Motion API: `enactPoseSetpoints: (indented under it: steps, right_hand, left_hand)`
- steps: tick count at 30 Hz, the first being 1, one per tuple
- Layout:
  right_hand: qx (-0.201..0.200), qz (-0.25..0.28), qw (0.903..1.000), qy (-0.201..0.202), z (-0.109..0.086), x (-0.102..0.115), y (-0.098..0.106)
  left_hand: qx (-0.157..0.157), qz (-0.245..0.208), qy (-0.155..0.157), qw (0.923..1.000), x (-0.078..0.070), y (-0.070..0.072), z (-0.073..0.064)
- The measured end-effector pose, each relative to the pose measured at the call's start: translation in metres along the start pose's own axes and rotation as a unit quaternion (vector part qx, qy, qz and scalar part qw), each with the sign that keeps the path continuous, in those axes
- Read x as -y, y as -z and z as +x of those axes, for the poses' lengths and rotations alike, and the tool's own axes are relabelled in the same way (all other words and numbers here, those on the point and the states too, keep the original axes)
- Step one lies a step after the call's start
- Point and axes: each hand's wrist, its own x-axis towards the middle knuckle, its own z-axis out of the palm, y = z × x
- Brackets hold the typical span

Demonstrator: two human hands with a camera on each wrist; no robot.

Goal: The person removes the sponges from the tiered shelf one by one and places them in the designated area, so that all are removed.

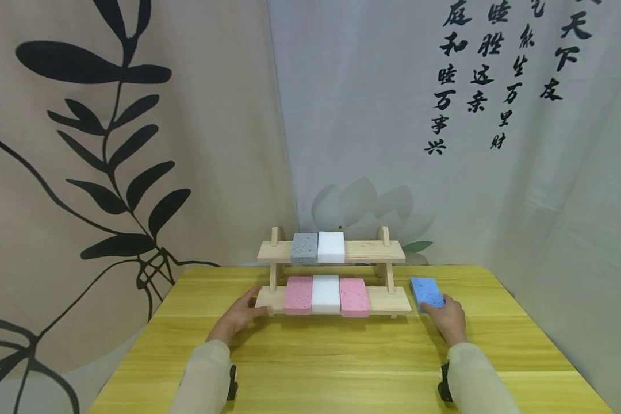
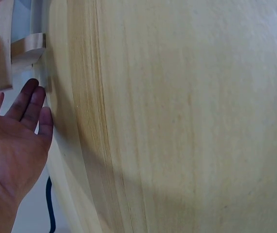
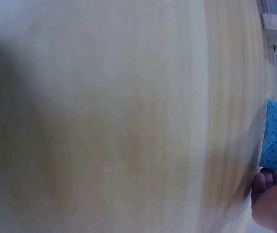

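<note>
My left hand (image 1: 240, 316) is at the left end of a two-tier wooden rack (image 1: 385, 251). In the left wrist view its palm (image 2: 14, 150) faces the camera, fingers loosely extended, one fingertip right at the board's edge. To the right of the rack, my right hand (image 1: 449, 319) holds a blue sponge (image 1: 426, 292) by its near right corner. The right wrist view shows the sponge's pitted side (image 3: 275, 133) between thumb and fingers, low over the tabletop. On the lower tier a white sponge (image 1: 325, 294) stands between two pink sponges (image 1: 297, 295).
The upper tier bears a grey sponge (image 1: 304, 249) and a white block (image 1: 331, 248) side by side. All stands toward the back of a yellow wooden table (image 1: 336, 368). Behind it hangs a printed cloth (image 1: 227, 144) with leaves and characters.
</note>
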Motion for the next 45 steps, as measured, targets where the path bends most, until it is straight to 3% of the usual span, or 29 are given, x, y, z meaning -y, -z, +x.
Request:
enactPoseSetpoints:
  steps: [19, 36, 45]
  right_hand:
    - [-0.005, -0.001, 0.9997, 0.022, -0.001, 0.012, 0.015]
    - [-0.065, -0.005, 0.9959, 0.063, 0.005, 0.074, 0.044]
    - [-0.091, 0.018, 0.9935, 0.067, 0.008, 0.115, 0.043]
  left_hand:
    - [-0.004, 0.003, 0.005, 1.0, 0.0, 0.0, 0.001]
    - [0.004, 0.005, 0.001, 1.0, -0.002, 0.001, 0.0]
    - [0.005, 0.001, 0.0, 1.0, 0.0, 0.001, 0.001]
